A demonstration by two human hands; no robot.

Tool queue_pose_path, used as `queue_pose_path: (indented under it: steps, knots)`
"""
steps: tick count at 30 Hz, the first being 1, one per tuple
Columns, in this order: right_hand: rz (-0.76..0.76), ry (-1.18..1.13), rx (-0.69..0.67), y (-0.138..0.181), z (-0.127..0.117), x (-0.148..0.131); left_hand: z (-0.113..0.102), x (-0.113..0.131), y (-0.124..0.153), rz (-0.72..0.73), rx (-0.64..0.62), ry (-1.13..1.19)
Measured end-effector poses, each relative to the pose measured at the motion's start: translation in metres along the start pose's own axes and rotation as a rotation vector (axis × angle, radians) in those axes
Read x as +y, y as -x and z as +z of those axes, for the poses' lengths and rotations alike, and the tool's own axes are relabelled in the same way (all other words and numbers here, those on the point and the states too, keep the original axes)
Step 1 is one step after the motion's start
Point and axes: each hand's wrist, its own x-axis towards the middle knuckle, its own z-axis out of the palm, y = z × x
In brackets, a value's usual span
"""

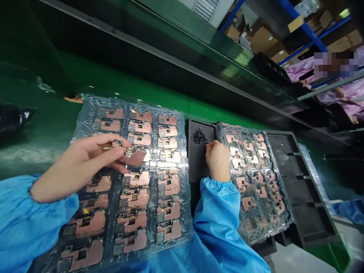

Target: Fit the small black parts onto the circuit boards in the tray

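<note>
Between thumb and fingers, my left hand (93, 153) pinches a circuit board (135, 157) with copper-coloured foil. It is raised over a clear plastic tray (184, 189), where several rows of similar boards lie in moulded pockets. Farther right, my right hand (217, 157) is closed, fingertips down at a black tray (196, 167). A small pile of tiny black parts (199, 135) lies just beyond those fingertips. Whatever the right fingers hold, if anything, is too small or hidden to see.
A second clear tray of copper-coloured boards (250, 189) stands right of my right hand. Past it lies a black compartmented tray (301, 189) with thin clear pieces (282, 157). A dark raised ledge (159, 53) runs behind the green bench. People in pink clothing sit beyond, near shelves with cartons (263, 40).
</note>
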Motion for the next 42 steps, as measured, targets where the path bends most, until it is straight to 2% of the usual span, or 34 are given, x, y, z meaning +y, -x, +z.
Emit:
queue_pose_path:
  steps: [2, 4, 6, 8, 10, 11, 12, 14, 18, 24, 42]
  knots:
    - [0.036, 0.052, 0.005, -0.002, -0.002, -0.002, 0.004, 0.010, 0.003, -0.051, -0.061, 0.082]
    - [0.050, 0.019, 0.023, 0.002, -0.008, -0.005, 0.008, 0.016, 0.006, -0.062, -0.048, 0.124]
    - [0.014, -0.216, 0.078, 0.013, -0.017, -0.013, 0.011, 0.018, 0.008, -0.062, -0.018, 0.140]
    - [-0.082, -0.650, 0.093, 0.035, -0.029, -0.029, 0.014, 0.016, 0.008, -0.040, -0.050, 0.145]
    - [-0.258, -1.085, -0.072, 0.061, -0.038, -0.051, 0.016, 0.011, 0.006, -0.003, -0.108, 0.165]
    - [-0.344, -1.218, -0.193, 0.074, -0.040, -0.063, 0.017, 0.009, 0.005, 0.013, -0.127, 0.174]
    - [-0.398, -1.303, -0.269, 0.085, -0.042, -0.074, 0.019, 0.007, 0.004, 0.024, -0.143, 0.181]
    - [-0.444, -1.386, -0.332, 0.101, -0.042, -0.090, 0.021, 0.004, 0.004, 0.030, -0.168, 0.189]
    - [-0.452, -1.384, -0.234, 0.108, -0.036, -0.099, 0.023, 0.004, 0.005, 0.024, -0.214, 0.195]
    - [-0.572, -1.224, -0.018, 0.108, -0.031, -0.096, 0.024, 0.003, 0.003, 0.038, -0.183, 0.182]
    - [-0.765, -1.001, 0.296, 0.109, -0.033, -0.105, 0.025, -0.001, 0.002, 0.026, -0.225, 0.208]
